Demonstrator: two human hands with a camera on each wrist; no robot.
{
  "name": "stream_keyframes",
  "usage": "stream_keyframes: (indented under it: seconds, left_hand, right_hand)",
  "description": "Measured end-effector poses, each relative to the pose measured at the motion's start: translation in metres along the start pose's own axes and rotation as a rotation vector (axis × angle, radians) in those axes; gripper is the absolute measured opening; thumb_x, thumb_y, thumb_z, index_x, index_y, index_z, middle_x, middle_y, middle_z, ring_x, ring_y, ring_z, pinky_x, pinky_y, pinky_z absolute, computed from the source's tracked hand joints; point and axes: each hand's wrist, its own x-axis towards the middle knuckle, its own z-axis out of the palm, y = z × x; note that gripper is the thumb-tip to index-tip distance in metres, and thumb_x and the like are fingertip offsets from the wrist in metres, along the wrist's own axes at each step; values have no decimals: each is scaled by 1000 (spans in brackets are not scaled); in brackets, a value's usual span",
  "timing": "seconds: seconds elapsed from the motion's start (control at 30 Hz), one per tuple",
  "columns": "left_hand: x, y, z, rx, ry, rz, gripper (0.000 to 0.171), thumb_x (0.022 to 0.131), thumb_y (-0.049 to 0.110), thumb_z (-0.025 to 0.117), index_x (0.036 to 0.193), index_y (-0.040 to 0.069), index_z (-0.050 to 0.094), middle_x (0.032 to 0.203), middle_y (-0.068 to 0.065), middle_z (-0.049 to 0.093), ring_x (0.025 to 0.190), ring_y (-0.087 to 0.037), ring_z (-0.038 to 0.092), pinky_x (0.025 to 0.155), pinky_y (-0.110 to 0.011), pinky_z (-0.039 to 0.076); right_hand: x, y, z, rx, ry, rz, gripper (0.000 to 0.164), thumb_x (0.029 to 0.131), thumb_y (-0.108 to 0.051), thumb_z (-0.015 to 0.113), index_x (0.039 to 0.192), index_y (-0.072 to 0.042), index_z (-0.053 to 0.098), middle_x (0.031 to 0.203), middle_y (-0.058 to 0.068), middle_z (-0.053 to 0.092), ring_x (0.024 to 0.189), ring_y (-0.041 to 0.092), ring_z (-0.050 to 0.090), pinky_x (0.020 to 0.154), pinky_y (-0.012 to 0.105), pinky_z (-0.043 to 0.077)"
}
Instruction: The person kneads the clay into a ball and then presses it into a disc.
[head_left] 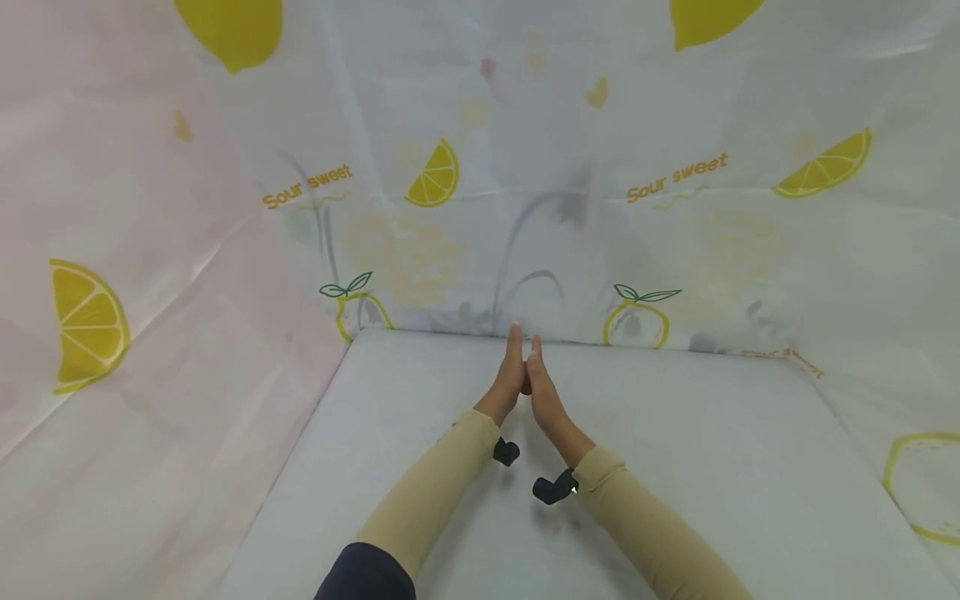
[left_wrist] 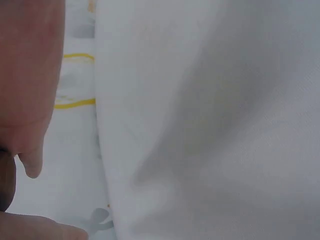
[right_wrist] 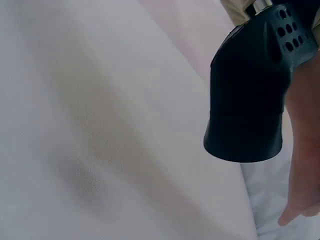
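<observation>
My left hand [head_left: 507, 379] and right hand [head_left: 547, 398] stand upright close together, palms facing and fingers straight. Between them, a small rounded brown thing [head_left: 527, 380] is held near the palms; its kind cannot be made out. In the left wrist view, part of this dark brown thing [left_wrist: 6, 180] shows at the left edge, between the right hand [left_wrist: 30, 75] above and the left hand [left_wrist: 40, 227] below. The right wrist view has only the left hand [right_wrist: 305, 155] along its right edge.
Under the hands lies a white tabletop [head_left: 375, 433]. A lemon-printed sheet [head_left: 510, 167] hangs behind it and along both sides. Black wrist cameras [head_left: 555, 487] jut inward from the beige sleeves [head_left: 427, 487]; the left wrist camera [right_wrist: 245, 105] appears large in the right wrist view.
</observation>
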Motion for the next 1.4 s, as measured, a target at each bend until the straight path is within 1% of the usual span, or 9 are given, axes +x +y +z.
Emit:
stream_keyframes:
  seconds: [0.27, 0.5, 0.7, 0.9, 1.07, 1.13, 1.23, 1.3, 1.4]
  left_hand:
    - [-3, -5, -4, 112, -75, 17, 113, 97, 77, 1, 121, -11, 68, 118, -30, 67, 134, -35, 47, 119, -53, 21]
    - [-12, -11, 3, 131, -149, 45, 106, 101, 69, -2, 93, -8, 71, 117, -20, 64, 136, -31, 41, 119, -59, 15]
    - [-16, -9, 17, 141, -186, 8, 97, 97, 78, 5, 162, 9, 26, 169, -9, 18, 156, -29, 11, 122, -59, 8]
    - [-20, -2, 19, 43, -228, 87, 91, 99, 75, 7, 165, 13, 4, 171, -5, -3, 156, -24, -3, 124, -53, 3]
    - [-20, 4, 15, -8, -341, 195, 79, 104, 63, -1, 164, 11, -6, 170, -5, -13, 155, -21, -11, 124, -48, -3]
    - [-20, 8, 13, -8, -351, 211, 80, 103, 63, -3, 163, 10, -7, 170, -4, -13, 155, -18, -12, 124, -45, -4]
    - [-19, 13, 11, -5, -316, 208, 80, 103, 64, -2, 164, 12, -6, 170, -2, -13, 155, -17, -12, 124, -44, -5]
    - [-18, 14, 10, -6, -278, 194, 82, 102, 67, 1, 164, 14, -4, 170, -1, -12, 155, -18, -11, 124, -45, -5]
    - [-16, 10, 9, 2, -219, 165, 81, 102, 69, 5, 165, 18, -2, 170, 0, -10, 155, -20, -9, 124, -47, -5]
  right_hand:
    - [1, -13, -6, -6, 76, -7, 60, 112, -25, 14, 159, 8, -3, 168, 20, -7, 156, 29, -7, 125, 44, -1]
    - [23, 13, -22, 25, 140, 9, 63, 112, -36, 14, 162, -3, -6, 170, 11, -7, 156, 23, -7, 125, 45, -2]
    - [30, 33, -29, 59, 211, 44, 69, 110, -49, 14, 164, -10, -6, 171, 5, -4, 155, 18, -3, 125, 43, 2]
    - [32, 38, -31, 76, 244, 151, 76, 107, -59, 11, 164, -11, -1, 170, 11, 7, 153, 25, 17, 124, 45, 14]
    - [31, 43, -34, 44, 289, 280, 88, 104, -65, 8, 157, 2, 32, 117, 18, 71, 104, 21, 58, 89, 36, 41]
    - [31, 45, -34, 34, 265, 266, 89, 106, -61, 7, 144, 7, 48, 76, 12, 69, 85, 20, 56, 77, 33, 40]
    - [32, 51, -31, 49, 216, 195, 80, 108, -56, 7, 156, 4, 32, 83, 3, 62, 95, 18, 53, 86, 33, 40]
    - [32, 53, -26, 58, 196, 142, 82, 110, -51, 8, 125, 15, 56, 72, 4, 51, 82, 19, 51, 79, 31, 41]
    - [29, 55, -18, 62, 191, 91, 81, 111, -47, 8, 76, 9, 54, 60, 1, 36, 62, 19, 37, 66, 34, 32]
